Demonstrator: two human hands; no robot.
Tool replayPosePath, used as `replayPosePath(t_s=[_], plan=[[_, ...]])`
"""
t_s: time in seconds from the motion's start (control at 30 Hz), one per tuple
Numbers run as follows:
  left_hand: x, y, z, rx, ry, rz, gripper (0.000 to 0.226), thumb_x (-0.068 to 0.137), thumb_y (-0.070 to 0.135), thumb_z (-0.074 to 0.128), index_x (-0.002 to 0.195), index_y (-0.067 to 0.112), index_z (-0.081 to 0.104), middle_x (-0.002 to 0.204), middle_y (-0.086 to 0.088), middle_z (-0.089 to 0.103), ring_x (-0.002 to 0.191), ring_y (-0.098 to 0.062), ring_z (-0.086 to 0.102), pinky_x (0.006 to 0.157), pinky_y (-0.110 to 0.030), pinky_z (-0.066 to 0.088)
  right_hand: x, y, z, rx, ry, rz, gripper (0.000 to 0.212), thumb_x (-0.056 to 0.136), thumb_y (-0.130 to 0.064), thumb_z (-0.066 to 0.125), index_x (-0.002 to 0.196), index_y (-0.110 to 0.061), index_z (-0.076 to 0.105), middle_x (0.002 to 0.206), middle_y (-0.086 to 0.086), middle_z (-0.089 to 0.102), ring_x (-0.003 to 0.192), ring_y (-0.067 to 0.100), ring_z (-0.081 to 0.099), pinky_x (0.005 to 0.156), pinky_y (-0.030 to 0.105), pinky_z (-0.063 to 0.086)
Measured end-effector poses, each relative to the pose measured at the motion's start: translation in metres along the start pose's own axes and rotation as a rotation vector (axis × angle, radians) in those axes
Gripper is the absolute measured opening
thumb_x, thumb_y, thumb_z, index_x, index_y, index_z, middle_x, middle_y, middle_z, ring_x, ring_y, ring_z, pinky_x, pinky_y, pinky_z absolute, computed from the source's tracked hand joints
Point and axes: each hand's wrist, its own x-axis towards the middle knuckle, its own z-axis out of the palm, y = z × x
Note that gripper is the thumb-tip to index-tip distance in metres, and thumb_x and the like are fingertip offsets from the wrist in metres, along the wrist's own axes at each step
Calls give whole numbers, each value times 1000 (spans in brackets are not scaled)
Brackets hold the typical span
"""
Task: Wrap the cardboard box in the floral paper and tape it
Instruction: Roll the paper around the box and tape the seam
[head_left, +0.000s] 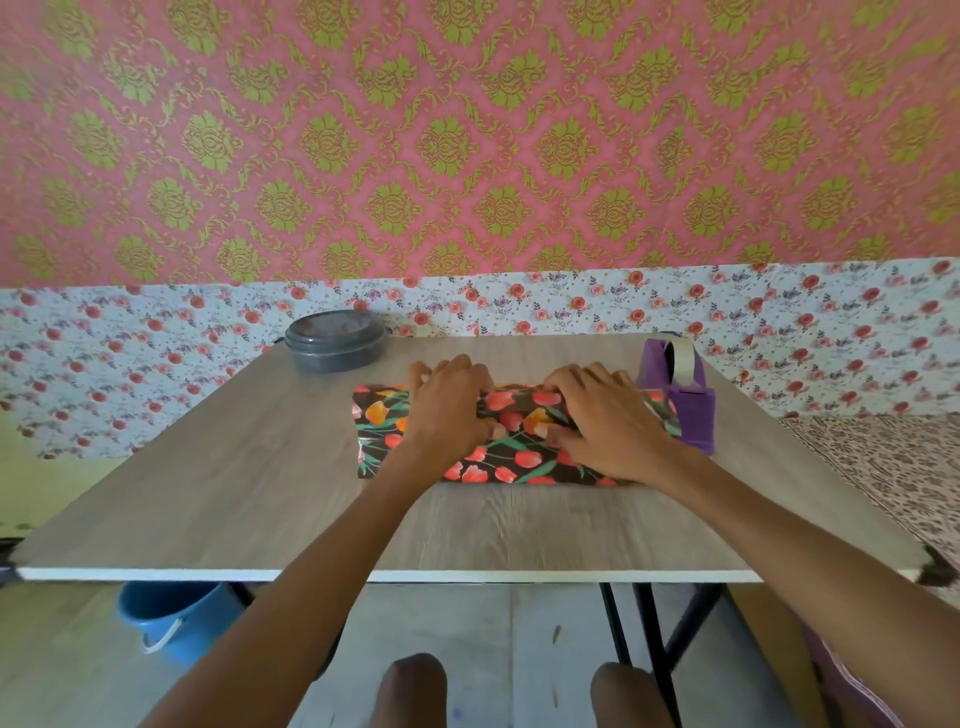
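left hand (447, 410): pressing paper (519, 460), fingers bent, gripping nothing
right hand (608, 423): likewise
paper: thin, probably slipping; pinning overlap under fingertips

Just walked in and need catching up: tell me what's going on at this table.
A person is wrapping a package on the table. The left hand and right hand both press down on the floral paper, which hides the box. A purple tape dispenser stands at its right end, untouched. No tape shows on the paper.
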Motion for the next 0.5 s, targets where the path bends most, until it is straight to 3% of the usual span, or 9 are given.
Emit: replayPosePath(t_s=[0.07, 0.17, 0.33, 0.4, 0.5], plan=[[-2, 0, -5, 27, -15, 18, 32, 76, 40, 80, 101, 25, 67, 97, 7, 55, 97, -14, 56, 105, -41, 24, 7, 1, -7, -11, -92, -7, 55, 90, -50, 60, 133, -20, 45, 129, 0, 54, 115, 24, 51, 92, 41, 41], [-2, -1, -14, -14, -35, 56, 19, 83, 28, 75, 99, 21, 70, 96, 5, 61, 92, -18, 61, 90, -32, 37, 19, 2, -16, -39, -197, -23, 53, 88, -48, 62, 132, -20, 50, 123, 0, 54, 112, 23, 52, 90, 39, 44], [-2, 3, -24, 14, -54, 92, 16, 84, 10, 62, 98, 17, 67, 98, -3, 68, 85, -22, 60, 70, -27, 42, 33, 1, -25, 254, -314, 76, 26, 81, -33, 74, 100, -25, 59, 99, -1, 57, 90, 21, 54, 76, 39, 49], [-3, 6, -24, 77, -35, 120, 21, 83, 6, 58, 98, 17, 66, 95, -4, 69, 82, -25, 61, 66, -28, 40, 38, 1, -26, 362, -346, 117, 17, 82, -31, 75, 84, -27, 59, 91, 1, 61, 85, 25, 57, 76, 41, 49], [-1, 7, -25, 91, -38, 131, 21, 83, 7, 59, 98, 17, 68, 94, -5, 70, 82, -27, 63, 66, -28, 44, 43, 1, -30, 465, -387, 177, 14, 84, -29, 76, 80, -24, 63, 93, 4, 66, 91, 27, 62, 82, 42, 51]])
